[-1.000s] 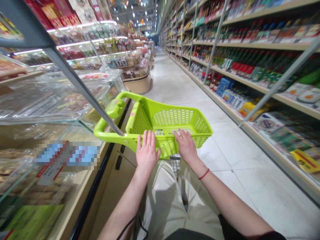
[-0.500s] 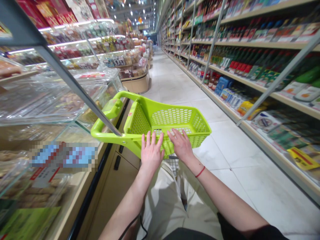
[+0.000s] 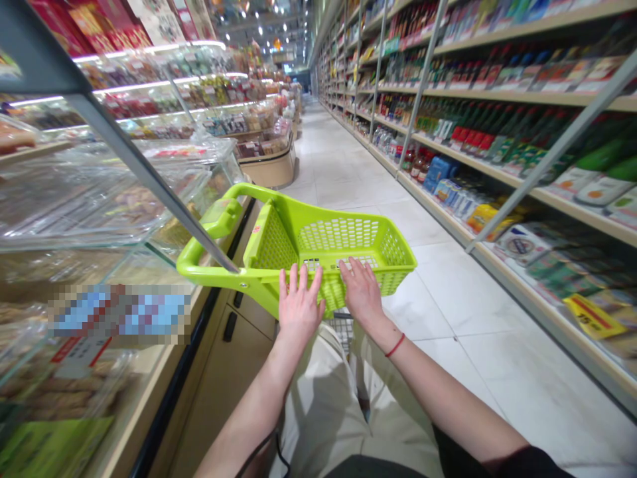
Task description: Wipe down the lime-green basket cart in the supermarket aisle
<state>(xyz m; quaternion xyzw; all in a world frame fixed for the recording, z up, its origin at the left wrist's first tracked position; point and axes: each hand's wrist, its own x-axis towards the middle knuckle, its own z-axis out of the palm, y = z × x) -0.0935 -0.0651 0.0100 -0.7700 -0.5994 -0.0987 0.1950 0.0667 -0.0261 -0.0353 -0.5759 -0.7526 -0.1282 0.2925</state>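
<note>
A bright green plastic shopping cart basket (image 3: 343, 232) with perforated sides stands crosswise before my legs, its handle (image 3: 192, 260) to the left. My left hand (image 3: 300, 302) lies palm down at the basket's near rim, fingers straight and spread. Beside it, my right hand (image 3: 361, 292) is at the same rim, its fingers stretched out and fairly close together, the tips reaching over the edge. A red cord (image 3: 395, 345) circles the right wrist. Neither hand grips anything that I can see. No goods show inside the basket.
Glass-sided bins (image 3: 144, 259) with packaged food line the left, above beige cabinets (image 3: 209, 372). A slanting grey pole (image 3: 154, 182) crosses near the handle. Right of the tiled aisle (image 3: 338, 153), long shelves (image 3: 502, 172) carry bottles and packets, with a yellow price sign (image 3: 596, 317).
The fingers of my right hand have drawn closer together. The cart and surroundings sit slightly farther left in view. My left hand stays at the rim, spread as before.
</note>
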